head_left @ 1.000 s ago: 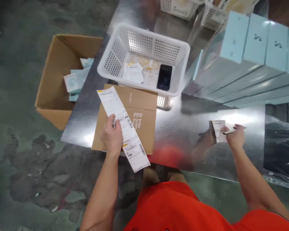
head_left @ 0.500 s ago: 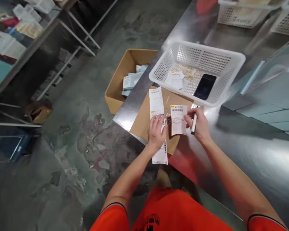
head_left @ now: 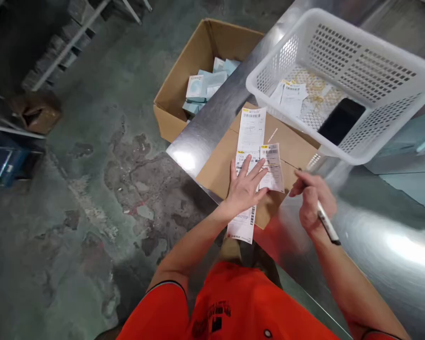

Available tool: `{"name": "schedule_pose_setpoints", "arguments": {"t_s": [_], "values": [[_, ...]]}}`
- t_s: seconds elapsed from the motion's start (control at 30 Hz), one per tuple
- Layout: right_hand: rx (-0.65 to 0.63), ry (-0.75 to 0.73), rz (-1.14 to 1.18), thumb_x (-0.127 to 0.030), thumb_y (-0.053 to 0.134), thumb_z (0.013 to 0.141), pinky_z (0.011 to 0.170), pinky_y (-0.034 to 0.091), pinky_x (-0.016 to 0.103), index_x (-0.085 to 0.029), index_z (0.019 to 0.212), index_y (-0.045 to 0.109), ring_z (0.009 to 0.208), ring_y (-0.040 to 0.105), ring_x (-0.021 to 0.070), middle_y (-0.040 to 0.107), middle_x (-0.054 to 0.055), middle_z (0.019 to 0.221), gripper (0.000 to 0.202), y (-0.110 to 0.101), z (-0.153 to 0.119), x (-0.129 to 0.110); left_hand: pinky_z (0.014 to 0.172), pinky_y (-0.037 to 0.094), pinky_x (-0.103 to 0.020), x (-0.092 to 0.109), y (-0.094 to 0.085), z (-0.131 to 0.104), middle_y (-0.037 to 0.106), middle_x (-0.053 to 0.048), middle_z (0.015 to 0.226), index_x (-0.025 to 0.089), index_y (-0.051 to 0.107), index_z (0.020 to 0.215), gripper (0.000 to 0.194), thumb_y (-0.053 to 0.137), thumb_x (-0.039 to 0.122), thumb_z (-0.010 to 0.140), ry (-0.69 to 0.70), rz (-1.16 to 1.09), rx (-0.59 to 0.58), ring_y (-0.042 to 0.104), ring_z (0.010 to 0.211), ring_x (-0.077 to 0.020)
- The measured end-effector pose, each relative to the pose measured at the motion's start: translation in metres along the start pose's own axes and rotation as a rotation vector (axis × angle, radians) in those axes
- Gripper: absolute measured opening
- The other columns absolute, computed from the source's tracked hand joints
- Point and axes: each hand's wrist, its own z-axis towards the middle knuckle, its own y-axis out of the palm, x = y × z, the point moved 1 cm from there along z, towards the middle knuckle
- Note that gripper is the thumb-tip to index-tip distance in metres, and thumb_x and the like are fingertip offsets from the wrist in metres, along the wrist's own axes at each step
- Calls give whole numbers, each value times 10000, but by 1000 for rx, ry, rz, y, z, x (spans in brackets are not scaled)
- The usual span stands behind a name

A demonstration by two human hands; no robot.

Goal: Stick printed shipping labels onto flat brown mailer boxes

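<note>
My left hand (head_left: 246, 189) lies with fingers spread across a long printed slip (head_left: 250, 130) and touches a shorter slip (head_left: 273, 174) beside it. Both papers rest on a flat piece of brown cardboard (head_left: 219, 163) at the corner of the metal table. My right hand (head_left: 313, 198) is closed around a white marker (head_left: 326, 222) with black ends, just right of the cardboard. Behind the cardboard stands a white perforated basket (head_left: 375, 106) holding more slips (head_left: 293, 98), rubber bands (head_left: 313, 89) and a black phone (head_left: 342, 120).
An open cardboard box (head_left: 173, 87) with light blue small boxes (head_left: 201, 87) stands beyond the left edge of the metal table (head_left: 375, 203). Light blue boxes (head_left: 411, 177) show at the right. A brown box (head_left: 38, 113) sits on the floor at the far left.
The shorter slip now lies against the long one, under my left fingers, which have spread. My right hand has let go of the slip and moved right with the marker. The view has shifted closer.
</note>
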Motion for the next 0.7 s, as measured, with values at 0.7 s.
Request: {"name": "schedule_pose_setpoints", "arguments": {"t_s": [0.7], "values": [[-175, -193, -231, -173, 562, 804, 524, 394, 246, -206, 689, 524, 506, 485, 108, 552, -37, 571, 126, 28, -9, 16, 1178, 39, -731, -1, -13, 6, 452, -12, 1562, 381, 528, 1419, 514, 524, 268, 918, 4, -10, -80, 250, 1500, -350]]}}
